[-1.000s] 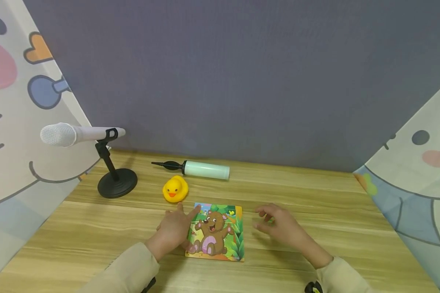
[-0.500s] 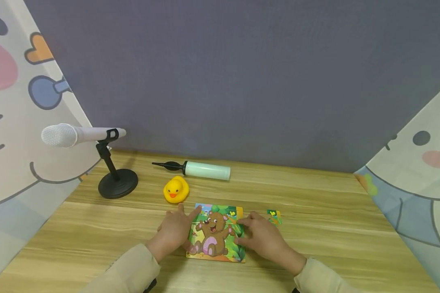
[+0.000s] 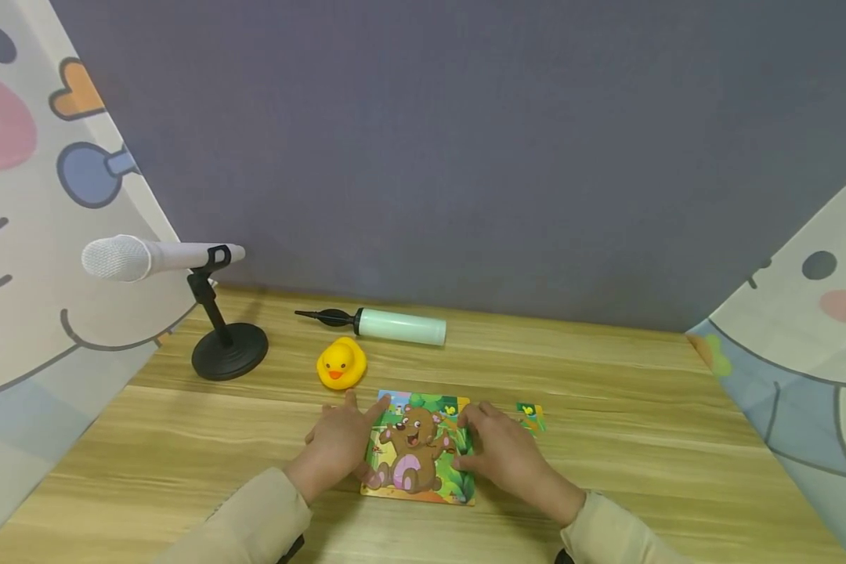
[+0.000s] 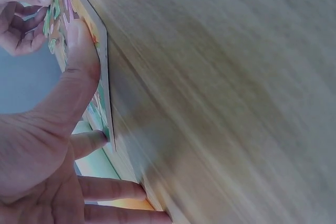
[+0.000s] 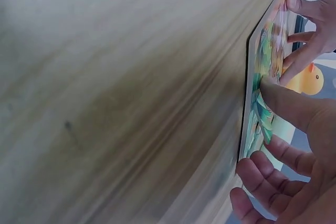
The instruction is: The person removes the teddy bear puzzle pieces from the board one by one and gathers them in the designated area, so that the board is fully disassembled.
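Observation:
A square bear jigsaw puzzle [image 3: 416, 458] lies flat on the wooden table. My left hand [image 3: 340, 442], fingers spread, rests along its left side; the thumb [image 4: 81, 45] presses on the picture's lower edge and the index fingertip touches the upper left corner. At the puzzle's right side my right hand [image 3: 504, 450] pinches a green puzzle piece [image 5: 265, 116] between thumb and index finger; it stands tilted from the board, the other fingers loosely curled. A loose puzzle piece [image 3: 531, 415] with a yellow bird lies right of the puzzle, partly hidden by the right hand.
A yellow rubber duck [image 3: 341, 364] sits just beyond the left hand. Behind it lies a pale green balloon pump [image 3: 402, 327] with a black nozzle. On the left stands a white microphone [image 3: 162, 258] on a black stand [image 3: 229, 351]. A grey panel [image 3: 437, 157] closes off the back.
My right hand has moved left from beside the puzzle to its right edge and now pinches a piece there. The loose bird piece has come into view. The left hand has kept its place.

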The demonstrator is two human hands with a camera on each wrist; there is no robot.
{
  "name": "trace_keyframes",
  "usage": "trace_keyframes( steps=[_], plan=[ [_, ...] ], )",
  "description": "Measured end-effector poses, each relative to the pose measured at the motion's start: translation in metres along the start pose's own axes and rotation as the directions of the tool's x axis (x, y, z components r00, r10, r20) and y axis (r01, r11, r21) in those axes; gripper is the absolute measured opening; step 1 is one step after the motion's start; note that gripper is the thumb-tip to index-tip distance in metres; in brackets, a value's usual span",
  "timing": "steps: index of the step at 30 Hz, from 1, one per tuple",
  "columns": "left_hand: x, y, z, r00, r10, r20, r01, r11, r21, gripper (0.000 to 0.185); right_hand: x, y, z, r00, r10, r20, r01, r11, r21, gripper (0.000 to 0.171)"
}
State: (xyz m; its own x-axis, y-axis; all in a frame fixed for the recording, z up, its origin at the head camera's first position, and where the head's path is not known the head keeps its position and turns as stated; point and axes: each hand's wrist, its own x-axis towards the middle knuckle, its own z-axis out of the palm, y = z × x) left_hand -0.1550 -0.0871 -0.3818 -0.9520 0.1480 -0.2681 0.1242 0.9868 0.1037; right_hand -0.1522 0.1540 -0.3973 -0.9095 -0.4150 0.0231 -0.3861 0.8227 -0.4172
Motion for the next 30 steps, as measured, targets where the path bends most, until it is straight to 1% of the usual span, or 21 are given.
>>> trace_keyframes(
  steps=[5, 9, 14, 17, 20, 25, 30],
  plan=[
    [0.0, 0.001, 0.0, 1.0, 0.002, -0.007, -0.001, 1.0, 0.02, 0.119, -0.001, 0.002, -0.001, 1.0, -0.008, -0.01, 0.008, 0.999, -0.048, 0.048],
    [0.0, 0.001, 0.0, 1.0, 0.007, -0.013, -0.007, 1.0, 0.018, 0.119, -0.002, 0.004, -0.001, 0.997, -0.039, -0.063, 0.032, 0.993, -0.11, 0.045],
    [0.0, 0.001, 0.0, 1.0, 0.007, -0.011, -0.007, 1.0, 0.008, 0.12, -0.001, 0.006, 0.001, 0.989, -0.083, -0.126, 0.055, 0.976, -0.21, 0.042],
    [0.0, 0.0, 0.0, 1.0, 0.007, -0.013, -0.007, 1.0, -0.003, 0.119, 0.002, 0.009, 0.0, 0.983, -0.118, -0.139, 0.08, 0.964, -0.253, 0.043],
    [-0.001, 0.0, 0.001, 1.0, 0.007, -0.014, -0.007, 1.0, -0.01, 0.12, 0.006, 0.013, -0.001, 0.985, -0.133, -0.108, 0.106, 0.967, -0.231, 0.046],
    [-0.001, 0.001, 0.001, 1.0, 0.006, -0.011, -0.007, 1.0, -0.013, 0.121, 0.007, 0.02, -0.005, 0.993, -0.116, -0.017, 0.113, 0.985, -0.128, 0.049],
    [-0.001, 0.001, 0.002, 1.0, 0.009, -0.018, -0.009, 1.0, 0.0, 0.12, 0.008, 0.024, -0.006, 0.994, -0.111, 0.009, 0.111, 0.993, -0.04, 0.047]
  ],
)
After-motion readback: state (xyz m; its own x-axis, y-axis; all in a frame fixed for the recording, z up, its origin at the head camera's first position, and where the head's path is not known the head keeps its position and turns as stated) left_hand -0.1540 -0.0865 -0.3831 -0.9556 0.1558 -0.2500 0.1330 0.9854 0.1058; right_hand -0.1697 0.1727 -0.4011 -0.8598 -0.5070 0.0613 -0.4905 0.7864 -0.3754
